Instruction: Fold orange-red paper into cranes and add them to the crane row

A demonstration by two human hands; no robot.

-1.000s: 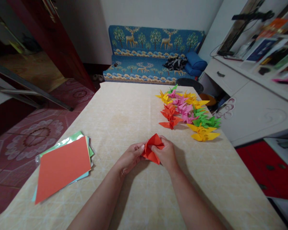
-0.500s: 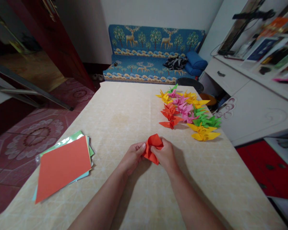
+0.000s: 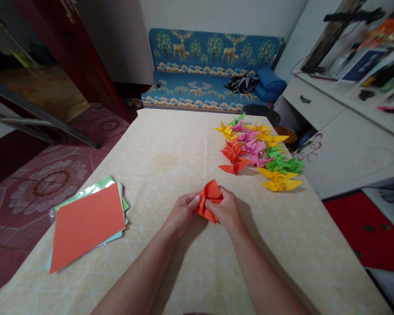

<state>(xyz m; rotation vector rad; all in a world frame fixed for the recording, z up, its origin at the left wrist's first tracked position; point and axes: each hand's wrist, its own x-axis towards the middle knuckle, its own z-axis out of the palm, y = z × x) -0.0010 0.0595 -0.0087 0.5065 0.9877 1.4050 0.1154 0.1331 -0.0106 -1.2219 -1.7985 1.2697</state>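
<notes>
Between my hands, a piece of red-orange origami paper (image 3: pixel 212 192) is partly folded, with one flap standing up at the top. My left hand (image 3: pixel 184 211) pinches its left edge, thumb on top. On the other side my right hand (image 3: pixel 228 210) grips it, the thumb pressed into the middle fold; the fingers underneath are hidden. Beyond my right hand lie several folded paper cranes: red ones (image 3: pixel 233 167) nearest, then pink ones (image 3: pixel 253 146), green ones (image 3: pixel 284 164) and yellow ones (image 3: pixel 279 180).
A stack of coloured paper sheets (image 3: pixel 88 225), red-orange on top, lies at the table's left. The table (image 3: pixel 170 162) has a pale patterned cloth. Past its far edge stands a blue sofa (image 3: pixel 197 83); a white cabinet (image 3: pixel 344 140) is on the right.
The raised flap of the red-orange paper looks straighter and flatter, with its folds drawn closer together. Both hands keep their grip in nearly the same place. The view has shifted slightly.
</notes>
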